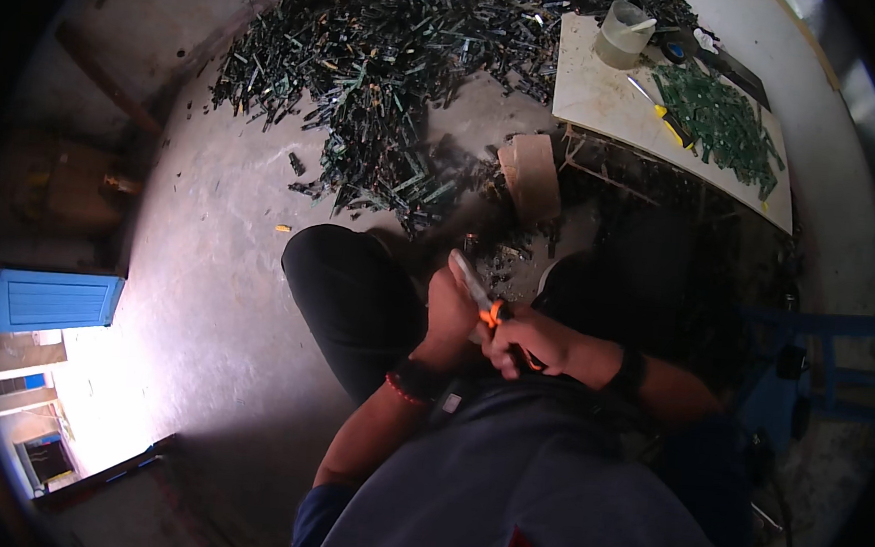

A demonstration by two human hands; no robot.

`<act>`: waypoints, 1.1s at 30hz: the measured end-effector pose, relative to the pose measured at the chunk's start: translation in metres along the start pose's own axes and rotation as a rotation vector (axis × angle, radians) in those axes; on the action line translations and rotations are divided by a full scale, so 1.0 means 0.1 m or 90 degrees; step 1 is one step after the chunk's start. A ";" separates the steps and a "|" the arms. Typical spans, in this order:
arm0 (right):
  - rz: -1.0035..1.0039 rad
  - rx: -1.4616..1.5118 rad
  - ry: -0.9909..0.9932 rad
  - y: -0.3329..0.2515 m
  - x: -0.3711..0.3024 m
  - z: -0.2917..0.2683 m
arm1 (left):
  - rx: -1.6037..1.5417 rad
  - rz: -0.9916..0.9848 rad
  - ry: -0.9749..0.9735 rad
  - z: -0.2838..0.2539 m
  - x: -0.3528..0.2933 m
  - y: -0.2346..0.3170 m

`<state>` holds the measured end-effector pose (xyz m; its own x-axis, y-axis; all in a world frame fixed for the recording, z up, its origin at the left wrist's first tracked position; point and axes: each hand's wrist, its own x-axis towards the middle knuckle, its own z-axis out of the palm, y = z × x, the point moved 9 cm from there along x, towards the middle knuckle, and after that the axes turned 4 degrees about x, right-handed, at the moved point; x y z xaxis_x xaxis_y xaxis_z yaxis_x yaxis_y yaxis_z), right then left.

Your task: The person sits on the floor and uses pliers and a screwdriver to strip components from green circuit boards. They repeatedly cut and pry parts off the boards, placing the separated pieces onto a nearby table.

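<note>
My right hand [545, 342] is wrapped round the orange and black handles of a pair of pliers [472, 281], held in front of my lap. The metal jaws point up and to the left, along the fingers of my left hand [447, 309]. That hand is closed against the pliers' head; anything inside its fingers is hidden. On the floor just beyond both hands lie small dark scraps [503, 263].
A large heap of dark green and black strips [369, 89] covers the floor ahead. A piece of cardboard [534, 174] lies near it. At right, a pale board [599, 93] bears a plastic cup [624, 39], a yellow-black screwdriver [672, 122] and green pieces [722, 125].
</note>
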<state>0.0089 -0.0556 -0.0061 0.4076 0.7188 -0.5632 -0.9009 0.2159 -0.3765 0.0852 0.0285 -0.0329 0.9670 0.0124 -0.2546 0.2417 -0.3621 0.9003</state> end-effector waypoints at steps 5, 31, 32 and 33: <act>-0.403 -0.544 0.169 -0.66 -0.28 -0.21 | -0.209 0.011 -0.020 0.16 0.20 -0.23; -0.593 -1.209 0.652 -1.03 -0.54 -0.32 | -0.484 -0.287 -0.227 0.44 -0.18 0.00; -0.600 -1.218 0.655 -1.05 -0.54 -0.32 | -0.478 -0.285 -0.219 0.44 -0.18 0.01; -0.608 -1.227 0.658 -1.06 -0.54 -0.31 | -0.483 -0.288 -0.222 0.45 -0.18 -0.01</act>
<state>0.0868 -0.1380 0.0415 0.9154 0.2703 0.2984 0.3568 -0.8881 -0.2898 0.0639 -0.0137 -0.0451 0.7192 -0.3206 -0.6164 0.6946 0.3121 0.6481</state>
